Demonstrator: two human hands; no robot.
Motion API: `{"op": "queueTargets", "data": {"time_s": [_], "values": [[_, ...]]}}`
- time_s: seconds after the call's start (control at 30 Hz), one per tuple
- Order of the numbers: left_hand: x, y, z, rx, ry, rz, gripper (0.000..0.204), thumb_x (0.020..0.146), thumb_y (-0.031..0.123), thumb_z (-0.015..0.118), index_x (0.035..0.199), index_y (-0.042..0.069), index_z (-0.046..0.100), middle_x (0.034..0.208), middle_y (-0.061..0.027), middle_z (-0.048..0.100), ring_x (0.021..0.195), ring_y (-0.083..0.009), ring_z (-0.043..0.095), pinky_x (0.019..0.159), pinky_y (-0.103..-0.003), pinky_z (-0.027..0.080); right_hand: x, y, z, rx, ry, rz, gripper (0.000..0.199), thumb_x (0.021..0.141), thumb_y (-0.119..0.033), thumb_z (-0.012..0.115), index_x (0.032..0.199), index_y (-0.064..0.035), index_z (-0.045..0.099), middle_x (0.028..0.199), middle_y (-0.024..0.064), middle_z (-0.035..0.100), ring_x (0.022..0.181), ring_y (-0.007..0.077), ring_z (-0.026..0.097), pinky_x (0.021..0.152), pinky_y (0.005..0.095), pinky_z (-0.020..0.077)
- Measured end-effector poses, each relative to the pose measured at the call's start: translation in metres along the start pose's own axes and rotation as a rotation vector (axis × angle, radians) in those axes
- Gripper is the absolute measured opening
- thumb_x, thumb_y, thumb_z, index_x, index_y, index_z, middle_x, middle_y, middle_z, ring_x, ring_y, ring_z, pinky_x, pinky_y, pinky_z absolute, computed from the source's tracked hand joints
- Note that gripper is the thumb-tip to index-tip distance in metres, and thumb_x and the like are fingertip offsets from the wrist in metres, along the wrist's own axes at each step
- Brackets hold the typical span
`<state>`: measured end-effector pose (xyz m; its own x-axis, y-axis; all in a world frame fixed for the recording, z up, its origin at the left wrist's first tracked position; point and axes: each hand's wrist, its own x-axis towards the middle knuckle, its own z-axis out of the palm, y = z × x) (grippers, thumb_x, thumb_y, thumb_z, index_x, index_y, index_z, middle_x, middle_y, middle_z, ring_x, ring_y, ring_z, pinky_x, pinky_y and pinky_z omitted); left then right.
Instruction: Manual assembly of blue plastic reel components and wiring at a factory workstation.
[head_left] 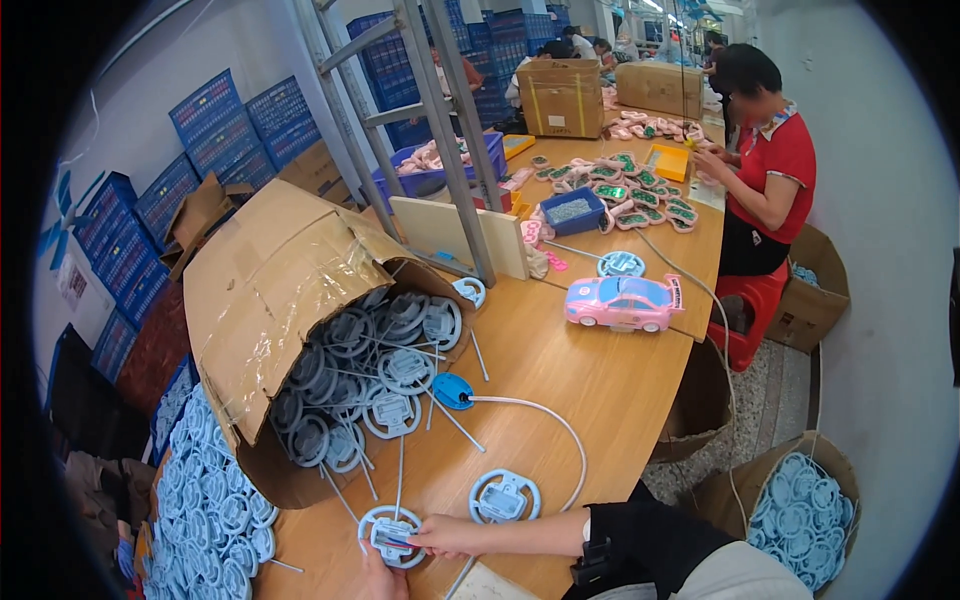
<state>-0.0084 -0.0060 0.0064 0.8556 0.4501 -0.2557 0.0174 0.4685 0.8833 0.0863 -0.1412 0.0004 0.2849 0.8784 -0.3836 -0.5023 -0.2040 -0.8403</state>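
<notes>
I am pinching a pale blue wheel-shaped controller (390, 535) at the near edge of the wooden tabletop (590, 385), right hand (440, 537) with its grip clamped on the middle panel, left hand (378, 577) touching underneath, its grip mostly out of view, so I cannot tell. A second controller (504, 497) is lying just beside. The tipped cardboard box (270, 300) is spilling more; I judge their thin wire antennas could be snagging mine.

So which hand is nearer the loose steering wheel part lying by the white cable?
Right. The right hand lies just left of that steering wheel part; the left hand is further left, at the picture's bottom edge.
</notes>
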Motion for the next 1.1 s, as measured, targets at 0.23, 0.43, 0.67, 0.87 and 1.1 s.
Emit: {"op": "queueTargets", "data": {"time_s": [0.23, 0.43, 0.67, 0.87, 1.1], "values": [[-0.001, -0.004, 0.005, 0.0, -0.046, 0.053, 0.04, 0.088, 0.038, 0.029, 0.112, 0.008, 0.039, 0.102, -0.0116, 0.052, 0.089, -0.0231, 0.054, 0.068, -0.037, 0.05, 0.004, 0.001, -0.008, 0.0, -0.024, 0.025, 0.036, 0.082, -0.038, 0.048, 0.064, -0.0068, 0.044, 0.046, -0.0036, 0.032, 0.031, 0.0041, 0.024, 0.027, 0.0208, 0.0143], [-0.006, -0.005, 0.003, 0.004, -0.058, 0.082, 0.042, 0.089, 0.039, 0.025, 0.114, 0.008, 0.037, 0.104, -0.0119, 0.051, 0.091, -0.0228, 0.054, 0.069, -0.036, 0.05, -0.002, -0.005, -0.001, 0.015, -0.019, 0.045, 0.036, 0.082, -0.037, 0.049, 0.063, -0.0063, 0.045, 0.046, -0.0034, 0.033, 0.031, 0.0043, 0.026, 0.027, 0.021, 0.0165], [-0.004, -0.009, 0.002, -0.074, -0.084, 0.055, 0.04, 0.089, 0.037, 0.026, 0.114, 0.008, 0.038, 0.105, -0.0117, 0.051, 0.091, -0.0229, 0.053, 0.072, -0.038, 0.049, 0.0, -0.004, 0.001, -0.059, 0.111, -0.066, 0.036, 0.082, -0.036, 0.048, 0.062, -0.0058, 0.045, 0.046, -0.0026, 0.035, 0.032, 0.0048, 0.027, 0.028, 0.021, 0.0175], [-0.006, -0.005, 0.005, -0.039, -0.086, 0.07, 0.039, 0.089, 0.036, 0.026, 0.114, 0.008, 0.038, 0.105, -0.0113, 0.051, 0.092, -0.0229, 0.053, 0.073, -0.039, 0.048, 0.008, 0.002, -0.006, 0.005, -0.009, 0.0, 0.037, 0.082, -0.036, 0.048, 0.061, -0.0059, 0.045, 0.045, -0.0027, 0.034, 0.031, 0.0041, 0.025, 0.027, 0.0207, 0.0149], [-0.002, -0.012, -0.005, -0.092, -0.07, 0.058, 0.041, 0.089, 0.038, 0.027, 0.115, 0.009, 0.037, 0.107, -0.0111, 0.05, 0.094, -0.0236, 0.052, 0.075, -0.04, 0.047, 0.005, -0.001, -0.001, -0.086, 0.122, -0.093, 0.037, 0.082, -0.036, 0.048, 0.061, -0.005, 0.046, 0.045, -0.0013, 0.036, 0.032, 0.0054, 0.028, 0.028, 0.0208, 0.017]]}}
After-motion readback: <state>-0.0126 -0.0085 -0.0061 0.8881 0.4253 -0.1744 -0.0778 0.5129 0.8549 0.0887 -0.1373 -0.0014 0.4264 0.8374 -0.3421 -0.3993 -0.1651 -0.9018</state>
